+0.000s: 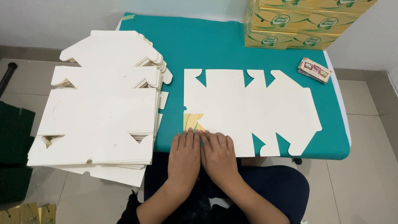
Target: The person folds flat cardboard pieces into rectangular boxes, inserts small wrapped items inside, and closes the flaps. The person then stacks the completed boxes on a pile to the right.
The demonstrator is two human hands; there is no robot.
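Note:
A flat die-cut white cardboard box blank (248, 110) lies spread on the teal table (215, 45). Its near-left flap is folded over, showing a yellow and green printed side (192, 121). My left hand (184, 155) and my right hand (219, 155) lie side by side, palms down, fingers together, pressing on the blank's near edge beside that flap. Neither hand grips anything.
A tall stack of the same white blanks (103, 103) covers the table's left end and overhangs its edge. Several yellow and green assembled boxes (298, 20) stand at the far right. A small printed packet (314, 70) lies near the right edge. Tiled floor surrounds the table.

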